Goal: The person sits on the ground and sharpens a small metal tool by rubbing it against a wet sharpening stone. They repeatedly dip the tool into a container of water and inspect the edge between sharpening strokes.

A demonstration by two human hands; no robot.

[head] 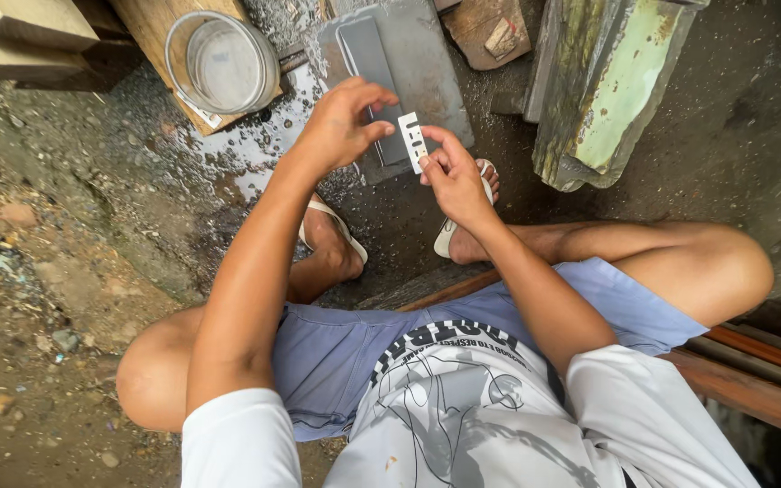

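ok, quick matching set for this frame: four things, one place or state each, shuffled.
Things:
1. small white slotted plate
2. clear round container
3. grey flat stone slab
4. green weathered block

Places or states:
A. on a wooden plank, upper left
B. pinched between the fingers of the left hand and right hand
C. leaning at upper right, paint peeling
D. on the wet ground, just beyond the hands

Pairs: 1-B, 2-A, 3-D, 4-C
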